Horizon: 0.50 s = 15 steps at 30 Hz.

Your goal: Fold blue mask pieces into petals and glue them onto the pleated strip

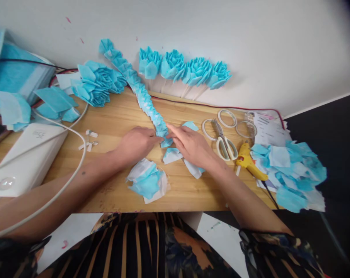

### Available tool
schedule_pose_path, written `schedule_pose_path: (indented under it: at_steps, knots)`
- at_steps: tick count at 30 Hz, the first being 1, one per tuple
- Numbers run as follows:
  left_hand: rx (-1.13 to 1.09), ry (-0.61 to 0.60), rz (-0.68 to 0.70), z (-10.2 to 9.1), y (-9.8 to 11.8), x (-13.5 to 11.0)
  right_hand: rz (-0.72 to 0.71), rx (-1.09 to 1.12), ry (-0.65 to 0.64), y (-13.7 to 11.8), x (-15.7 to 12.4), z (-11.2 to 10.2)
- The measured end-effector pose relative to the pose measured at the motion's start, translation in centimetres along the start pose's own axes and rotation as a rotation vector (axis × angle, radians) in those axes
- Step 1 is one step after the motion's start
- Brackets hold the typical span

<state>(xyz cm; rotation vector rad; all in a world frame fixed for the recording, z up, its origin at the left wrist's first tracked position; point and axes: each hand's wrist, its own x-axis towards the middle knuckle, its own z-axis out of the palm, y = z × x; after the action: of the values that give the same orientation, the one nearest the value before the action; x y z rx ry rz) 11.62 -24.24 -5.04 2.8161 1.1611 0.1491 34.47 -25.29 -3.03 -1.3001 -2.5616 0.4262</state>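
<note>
Pleated blue strip (144, 98) is the main thing: its near end sits between both hands mid-tabletop (105, 185), and the rest runs over the back edge, up in front of the wall (259, 50). Left hand (140, 142) is curled mostly closed, thumb and fingertips seemingly pinching the near end's left side. Right hand (191, 143) is half open, index stretched out, tips touching the other side; can't tell if it's really gripping.

My worry is the length: if the fingers let up or tug unevenly, I reckon the pleats could spring loose or that long tail could slump sideways. Loose blue pieces (172, 155) lie right under the right hand, so a sleeve or wrist sweep could scatter them. Same for the layered stack (147, 181) towards the front edge.

Further out, scissors (227, 144) and a yellow glue gun (250, 162) sit towards the right end; can't tell if the gun's hot, but a careless elbow might find out. White cable (84, 146) loops by the left forearm, so it might snag.
</note>
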Motion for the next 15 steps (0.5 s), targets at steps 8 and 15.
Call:
schedule_pose_path:
  at_steps: [8,15]
  knots:
    - [0.001,0.008,0.008,0.0,-0.2,-0.1,-0.048,-0.190,-0.051,0.0,0.3,1.0]
    - [-0.115,-0.014,-0.001,0.6,-1.1,0.2,-0.055,-0.185,-0.036,-0.3,0.5,1.9]
